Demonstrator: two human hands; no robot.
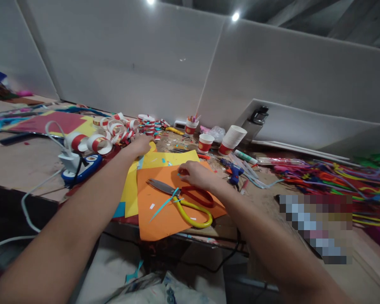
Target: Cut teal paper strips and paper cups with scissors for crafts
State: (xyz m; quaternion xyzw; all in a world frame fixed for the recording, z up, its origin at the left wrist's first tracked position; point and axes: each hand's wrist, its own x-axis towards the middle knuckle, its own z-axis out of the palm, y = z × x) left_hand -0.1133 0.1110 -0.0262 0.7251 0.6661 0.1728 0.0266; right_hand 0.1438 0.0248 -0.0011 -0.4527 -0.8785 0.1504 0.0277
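Observation:
My left hand (142,144) reaches to the far left of the paper stack, beside a curved yellow piece (152,146) and the cut paper cups. Its fingers are mostly hidden. Over the orange paper (158,211) my right hand (194,172) has its fingers curled together; a bit of teal shows at the fingertips, too small to name. Below that hand lie scissors (190,207) with one red and one yellow handle, blades pointing left. A thin teal strip (161,209) rests across them. Yellow paper (174,158) sticks out from under the orange sheet.
Cut paper-cup rings (101,143) and a blue power strip (90,166) are at left. Behind stand a paper cup (205,142), stacked cups (232,139) and a cup of pencils (191,126). A blue glue gun (235,172) and colourful pipe cleaners (332,177) lie at right.

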